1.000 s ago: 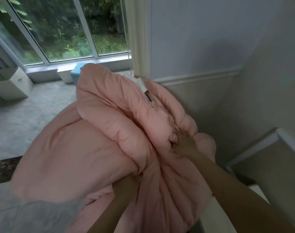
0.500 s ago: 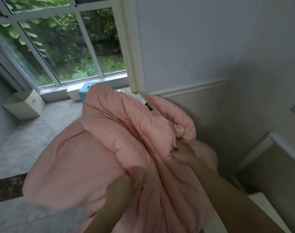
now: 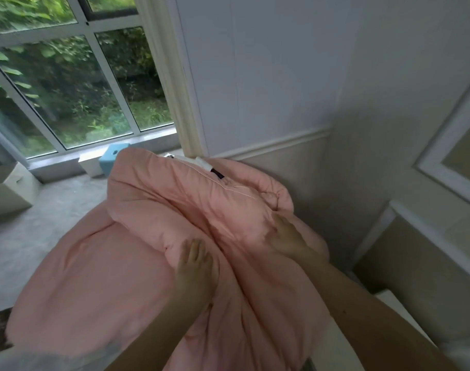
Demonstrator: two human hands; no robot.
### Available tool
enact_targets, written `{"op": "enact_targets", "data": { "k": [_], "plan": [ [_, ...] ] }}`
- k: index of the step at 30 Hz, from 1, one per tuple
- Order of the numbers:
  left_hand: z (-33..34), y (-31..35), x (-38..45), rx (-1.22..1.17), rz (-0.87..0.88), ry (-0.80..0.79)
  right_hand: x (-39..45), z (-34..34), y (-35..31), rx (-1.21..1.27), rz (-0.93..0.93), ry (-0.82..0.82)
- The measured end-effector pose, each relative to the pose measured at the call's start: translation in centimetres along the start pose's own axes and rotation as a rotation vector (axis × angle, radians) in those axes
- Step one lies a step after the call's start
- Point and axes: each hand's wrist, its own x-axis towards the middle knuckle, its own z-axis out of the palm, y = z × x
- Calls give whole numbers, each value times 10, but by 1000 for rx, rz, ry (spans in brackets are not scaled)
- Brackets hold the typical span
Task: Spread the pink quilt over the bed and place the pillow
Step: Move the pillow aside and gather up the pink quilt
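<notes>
The pink quilt (image 3: 100, 279) is a thick bunched heap filling the middle of the view, with a white label and dark tag (image 3: 205, 164) at its far top edge. My left hand (image 3: 195, 266) lies on a fold near the middle, fingers pointing away and pressed into the fabric. My right hand (image 3: 288, 236) rests on the quilt's right side, fingers curled into the cloth. Both forearms reach in from the bottom. No pillow is in view, and the bed is hidden under the quilt.
A big window (image 3: 68, 89) fills the upper left, with a grey floor (image 3: 20, 242) below it. A cardboard box (image 3: 8, 188) stands at the left edge. A blue box (image 3: 112, 156) sits by the window. White wall panelling (image 3: 282, 103) and a beige headboard (image 3: 429, 263) close the right.
The view has tilted up, showing more window and wall. The quilt has sunk lower and flatter. Both hands have shifted forward on it, the left one coming out onto the top of a fold.
</notes>
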Motion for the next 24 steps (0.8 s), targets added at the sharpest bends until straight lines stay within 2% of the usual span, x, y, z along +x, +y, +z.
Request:
{"op": "enact_targets", "data": {
  "k": [3, 5, 8, 11, 14, 18, 24],
  "plan": [
    [-6, 5, 5, 38, -32, 35, -18, -7, 6, -50, 44, -11],
    [-13, 7, 7, 31, -26, -39, -32, -12, 10, -55, 73, 1],
    [-22, 7, 7, -18, 41, 41, -64, -25, 10, -3, 118, 65],
    [-32, 10, 2, -199, 118, 241, -106, -38, 4, 57, 141, 166],
    [-40, 10, -11, -411, 257, 305, -157, -38, -5, 143, 206, 256],
    [-47, 14, -34, -480, 462, 426, -232, -28, -17, 277, 261, 470],
    [-60, 56, -108, -594, 713, 409, -365, 3, -10, 258, 456, 676]
  ]
}}
